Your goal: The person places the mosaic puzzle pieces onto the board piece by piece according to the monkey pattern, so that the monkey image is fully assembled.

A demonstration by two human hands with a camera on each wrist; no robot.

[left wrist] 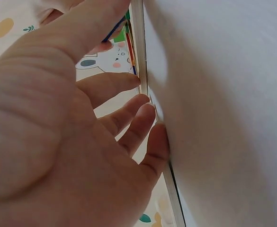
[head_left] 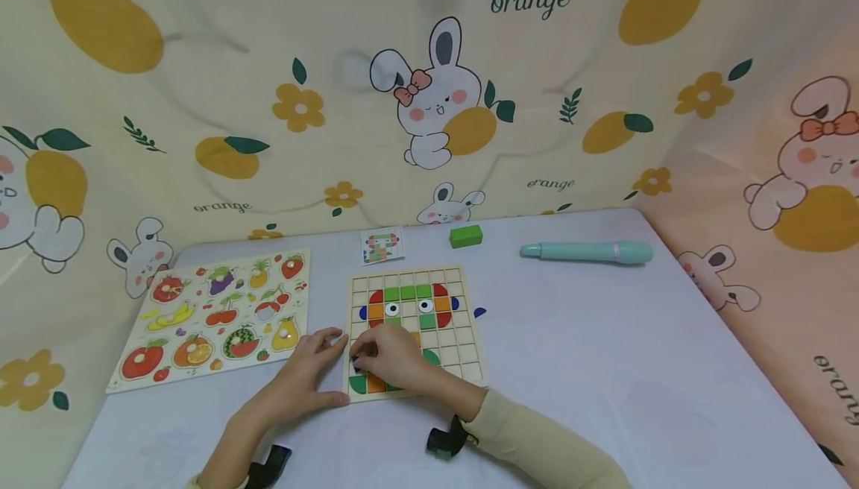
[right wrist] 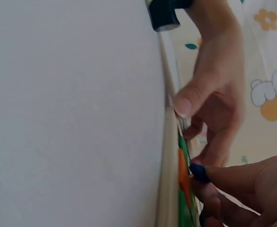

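A square wooden grid board (head_left: 463,336) lies on the table, with coloured pieces forming a figure with two round eye tiles (head_left: 392,309). My right hand (head_left: 396,355) is over the lower left of the board. Its thumb and finger pinch a small blue piece (right wrist: 200,173), close to green and orange tiles (right wrist: 183,171). My left hand (head_left: 302,377) rests beside the board's left edge, thumb at the near corner and fingers spread loosely. In the left wrist view its fingertips (left wrist: 158,135) are at the edges of the boards. Part of the figure is hidden under the right hand.
Left of the grid board lies a fruit picture board (head_left: 258,310). Behind it are a small pattern card (head_left: 382,246) and a green block (head_left: 466,236). A mint-green pen-shaped tool (head_left: 584,252) lies back right. Near the board's right edge is a blue half-round piece (head_left: 479,311).
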